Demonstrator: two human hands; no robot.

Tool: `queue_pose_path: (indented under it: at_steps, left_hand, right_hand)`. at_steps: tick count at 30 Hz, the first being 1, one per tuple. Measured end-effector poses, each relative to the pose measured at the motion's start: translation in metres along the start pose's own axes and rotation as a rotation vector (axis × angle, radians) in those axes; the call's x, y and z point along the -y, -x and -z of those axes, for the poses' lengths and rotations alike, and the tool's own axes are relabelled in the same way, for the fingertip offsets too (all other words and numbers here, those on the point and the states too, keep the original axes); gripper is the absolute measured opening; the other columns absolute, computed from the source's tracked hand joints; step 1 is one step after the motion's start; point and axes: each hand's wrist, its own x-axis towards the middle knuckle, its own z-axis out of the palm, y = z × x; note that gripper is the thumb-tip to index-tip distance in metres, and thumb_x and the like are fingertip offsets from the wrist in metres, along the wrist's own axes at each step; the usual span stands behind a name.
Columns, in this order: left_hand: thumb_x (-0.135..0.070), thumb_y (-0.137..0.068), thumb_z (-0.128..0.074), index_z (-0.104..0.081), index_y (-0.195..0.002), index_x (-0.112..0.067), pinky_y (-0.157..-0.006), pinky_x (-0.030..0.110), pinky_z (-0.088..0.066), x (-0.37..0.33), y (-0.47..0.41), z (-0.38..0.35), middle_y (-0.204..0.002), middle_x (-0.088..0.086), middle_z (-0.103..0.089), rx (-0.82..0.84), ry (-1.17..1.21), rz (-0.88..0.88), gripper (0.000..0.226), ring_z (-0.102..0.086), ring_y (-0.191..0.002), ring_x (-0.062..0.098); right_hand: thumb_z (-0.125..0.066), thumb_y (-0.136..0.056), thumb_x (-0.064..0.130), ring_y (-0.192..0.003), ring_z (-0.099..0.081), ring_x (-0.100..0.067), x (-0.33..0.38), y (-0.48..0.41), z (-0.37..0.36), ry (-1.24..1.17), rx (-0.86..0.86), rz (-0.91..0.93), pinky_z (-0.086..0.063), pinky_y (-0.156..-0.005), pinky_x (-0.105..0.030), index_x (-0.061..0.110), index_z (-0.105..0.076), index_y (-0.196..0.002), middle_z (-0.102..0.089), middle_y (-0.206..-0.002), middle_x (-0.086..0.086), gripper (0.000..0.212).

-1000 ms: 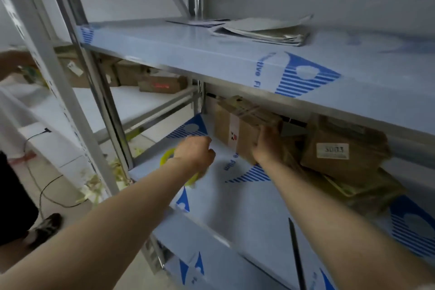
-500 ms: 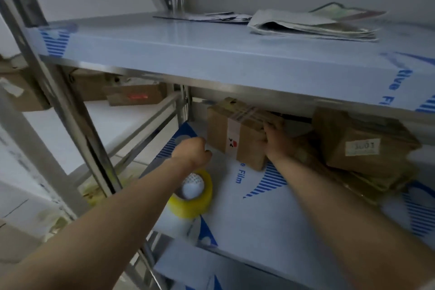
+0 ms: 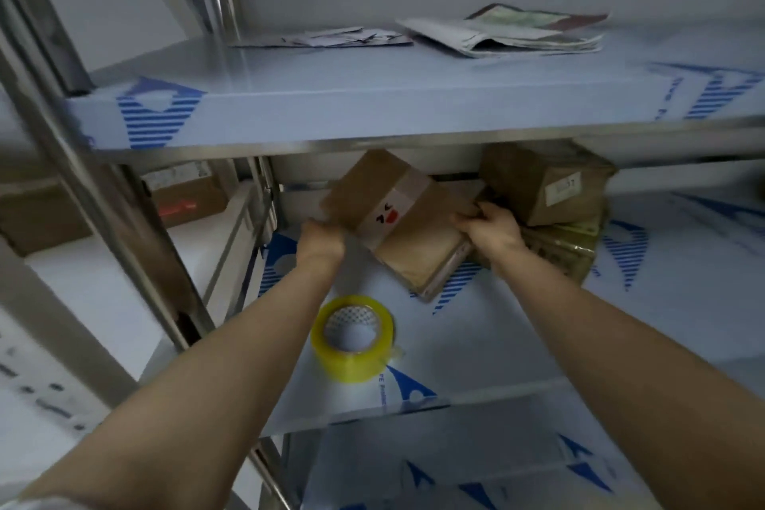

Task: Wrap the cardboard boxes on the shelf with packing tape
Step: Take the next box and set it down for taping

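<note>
A brown cardboard box (image 3: 393, 215) with a clear tape band and a red-and-black sticker is tilted on the middle shelf (image 3: 476, 344). My left hand (image 3: 321, 238) grips its left corner and my right hand (image 3: 488, 226) grips its right edge. A yellow roll of packing tape (image 3: 352, 337) lies flat on the shelf in front of the box, between my forearms. A second box (image 3: 542, 182) with a white label sits at the back right on top of flattened brownish packages (image 3: 567, 244).
The upper shelf (image 3: 372, 103) overhangs the boxes and carries folded papers (image 3: 505, 33). Metal uprights (image 3: 116, 228) stand at the left. More boxes (image 3: 186, 193) sit on a neighbouring rack to the left. A lower shelf (image 3: 455, 468) shows below.
My left hand left the tape roll on the shelf and moved onto the box. Both hands have tipped the box over from upright. The view shifted left and down.
</note>
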Motion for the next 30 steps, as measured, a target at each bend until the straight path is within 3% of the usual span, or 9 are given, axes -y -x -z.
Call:
queue_pose_path:
  at_steps: [3, 5, 9, 11, 14, 18, 22, 25, 30]
  left_hand:
    - [0.002, -0.101, -0.03, -0.038, -0.127, 0.005, -0.092, 0.029, -0.039, -0.003, -0.004, 0.007, -0.133, 0.02, -0.047, -0.037, 0.023, 0.01, 0.027, -0.049, -0.12, 0.03]
    - [0.001, -0.1, -0.035, -0.032, -0.132, 0.006, -0.093, 0.03, -0.039, -0.008, 0.003, 0.008, -0.135, 0.02, -0.044, -0.048, 0.062, 0.007, 0.032, -0.048, -0.121, 0.03]
    - [0.001, -0.1, -0.029, -0.037, -0.13, 0.007, -0.093, 0.037, -0.038, -0.014, 0.013, 0.003, -0.134, 0.025, -0.045, -0.084, 0.202, -0.004, 0.031, -0.044, -0.124, 0.036]
    - [0.0, -0.1, -0.026, -0.04, -0.126, 0.007, -0.091, 0.038, -0.037, -0.02, 0.018, 0.003, -0.132, 0.026, -0.046, -0.11, 0.377, 0.035, 0.03, -0.045, -0.121, 0.037]
    - [-0.005, -0.1, -0.027, -0.047, -0.106, 0.001, -0.077, 0.033, -0.034, -0.032, 0.038, 0.002, -0.12, 0.026, -0.052, -0.122, 0.729, 0.095, 0.022, -0.052, -0.108, 0.037]
    - [-0.026, -0.095, -0.038, -0.051, -0.07, -0.013, -0.068, 0.03, -0.036, -0.048, 0.066, -0.003, -0.078, 0.01, -0.056, -0.038, 1.115, 0.174, 0.031, -0.05, -0.076, 0.023]
    - [-0.032, -0.096, -0.045, -0.057, -0.077, -0.015, -0.062, 0.023, -0.037, -0.068, 0.088, -0.01, -0.074, 0.0, -0.056, 0.012, 1.192, 0.095, 0.028, -0.049, -0.069, 0.012]
    - [-0.035, -0.093, -0.05, -0.057, -0.072, -0.017, -0.066, 0.023, -0.04, -0.083, 0.095, -0.016, -0.075, 0.0, -0.056, 0.016, 1.195, 0.061, 0.029, -0.049, -0.07, 0.011]
    - [-0.029, -0.088, -0.059, -0.063, -0.071, -0.014, -0.072, 0.029, -0.045, -0.103, 0.1, -0.021, -0.072, 0.001, -0.061, 0.054, 1.25, 0.012, 0.023, -0.055, -0.07, 0.015]
  right_hand:
    - [-0.067, -0.087, 0.02, -0.105, -0.061, -0.027, -0.01, 0.017, 0.019, -0.191, -0.009, -0.13, -0.05, -0.096, -0.044, 0.006, -0.051, -0.132, -0.061, -0.121, -0.011, 0.049]
    - [-0.067, -0.087, 0.016, -0.103, -0.061, -0.026, -0.015, 0.026, 0.031, -0.266, -0.004, -0.189, -0.051, -0.094, -0.043, 0.006, -0.053, -0.128, -0.061, -0.12, -0.012, 0.044]
    - [-0.068, -0.087, 0.018, -0.108, -0.061, -0.027, -0.031, 0.042, 0.048, -0.331, 0.027, -0.27, -0.055, -0.086, -0.035, 0.01, -0.063, -0.103, -0.062, -0.119, -0.017, 0.019]
    - [-0.07, -0.085, 0.018, -0.107, -0.062, -0.026, -0.041, 0.048, 0.059, -0.365, 0.057, -0.304, -0.056, -0.082, -0.035, 0.01, -0.063, -0.104, -0.063, -0.118, -0.016, 0.021]
    - [-0.071, -0.083, 0.019, -0.102, -0.063, -0.024, -0.055, 0.056, 0.083, -0.423, 0.149, -0.341, -0.055, -0.079, -0.034, 0.009, -0.062, -0.115, -0.065, -0.117, -0.013, 0.035]
    - [-0.066, -0.084, 0.02, -0.097, -0.062, -0.028, -0.074, 0.071, 0.115, -0.542, 0.221, -0.382, -0.052, -0.084, -0.038, 0.009, -0.059, -0.115, -0.065, -0.106, -0.013, 0.034]
    - [-0.06, -0.09, 0.03, -0.077, -0.065, -0.023, -0.093, 0.078, 0.135, -0.625, 0.198, -0.438, -0.052, -0.069, -0.037, 0.01, -0.058, -0.11, -0.068, -0.081, -0.009, 0.029]
    - [-0.057, -0.09, 0.043, -0.069, -0.065, -0.021, -0.103, 0.079, 0.144, -0.647, 0.124, -0.465, -0.052, -0.07, -0.037, 0.013, -0.06, -0.1, -0.067, -0.06, -0.005, 0.031]
    - [-0.056, -0.087, 0.055, -0.078, -0.064, -0.025, -0.119, 0.083, 0.152, -0.654, 0.005, -0.484, -0.052, -0.065, -0.036, 0.015, -0.065, -0.092, -0.071, -0.077, -0.008, 0.041]
